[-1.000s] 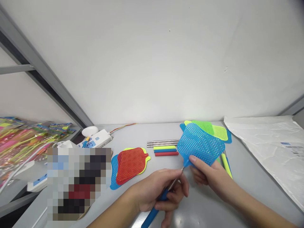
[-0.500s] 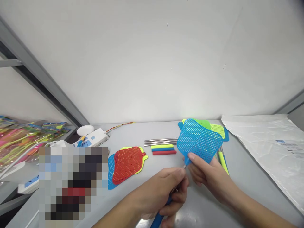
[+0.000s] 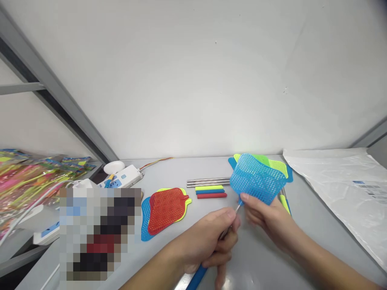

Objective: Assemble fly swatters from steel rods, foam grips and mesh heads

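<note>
My left hand [image 3: 208,237] is closed round a thin metal rod [image 3: 239,208] with a blue handle [image 3: 198,278] at its lower end. The rod's upper end meets the neck of a blue perforated fly swatter head [image 3: 256,177]. Thumb and fingers of my right hand [image 3: 263,213] pinch that head near its neck. How deep the rod sits in the neck is hidden. To the left lie loose swatter heads, a red one [image 3: 167,209] on top, with a yellow-green one [image 3: 188,201] and a blue one [image 3: 145,219] under it.
Behind my hands lie metal rods [image 3: 208,182] and yellow, blue and red handles [image 3: 211,195]. Finished-looking swatters with yellow-green heads [image 3: 279,167] lie at right, beside a white plastic bag [image 3: 332,181]. Power strips [image 3: 128,175] and packaged goods [image 3: 30,177] are at left.
A little more of the rod shows between my two hands. Both hands keep their grips. The swatter head has tilted slightly, and the whole view has shifted a little.
</note>
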{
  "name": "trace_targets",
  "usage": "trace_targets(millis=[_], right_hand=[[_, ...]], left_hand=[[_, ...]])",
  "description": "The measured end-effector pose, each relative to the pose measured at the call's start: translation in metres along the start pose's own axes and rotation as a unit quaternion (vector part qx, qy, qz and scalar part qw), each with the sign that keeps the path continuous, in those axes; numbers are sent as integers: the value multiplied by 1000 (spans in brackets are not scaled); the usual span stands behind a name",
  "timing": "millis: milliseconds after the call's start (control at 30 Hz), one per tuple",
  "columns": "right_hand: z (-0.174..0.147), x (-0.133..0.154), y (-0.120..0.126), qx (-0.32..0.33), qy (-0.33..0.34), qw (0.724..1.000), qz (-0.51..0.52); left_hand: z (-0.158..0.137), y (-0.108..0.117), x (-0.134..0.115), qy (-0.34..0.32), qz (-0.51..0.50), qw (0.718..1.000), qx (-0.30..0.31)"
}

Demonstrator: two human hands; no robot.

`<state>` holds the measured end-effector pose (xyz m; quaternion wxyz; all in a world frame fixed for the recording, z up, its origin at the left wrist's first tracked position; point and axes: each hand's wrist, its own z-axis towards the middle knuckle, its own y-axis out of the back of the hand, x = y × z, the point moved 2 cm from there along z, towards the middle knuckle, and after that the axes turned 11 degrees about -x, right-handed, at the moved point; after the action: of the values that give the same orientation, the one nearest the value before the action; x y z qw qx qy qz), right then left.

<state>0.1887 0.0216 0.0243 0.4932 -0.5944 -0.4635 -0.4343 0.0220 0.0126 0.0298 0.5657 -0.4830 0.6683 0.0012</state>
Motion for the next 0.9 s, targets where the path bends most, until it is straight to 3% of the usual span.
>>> trace_targets(millis=[167,267,367,500,567,667,767,900], right_hand=[[22,30,35,-126,18,984,122],[29,35,43,-144,31,978,146],[22,18,27,-103,22,988,117],[4,-11,-6,38,-27,998,36],[3,-12,-7,54,-28,998,31],[17,6,16,-15,4,997,71],[36,31,50,-146,76,977,136],[41,35,57,-183,90,968,145]], left_hand=[[-4,-1,-4,27,38,999,-12],[-6,0,-6,30,56,998,-14],[-6,3,-6,28,57,998,-13],[-4,7,-4,33,67,997,-9],[-4,7,-4,27,79,996,-14],[-7,9,-7,14,121,992,-32],[-12,11,-11,0,188,981,-55],[-16,13,-13,0,245,965,-88]])
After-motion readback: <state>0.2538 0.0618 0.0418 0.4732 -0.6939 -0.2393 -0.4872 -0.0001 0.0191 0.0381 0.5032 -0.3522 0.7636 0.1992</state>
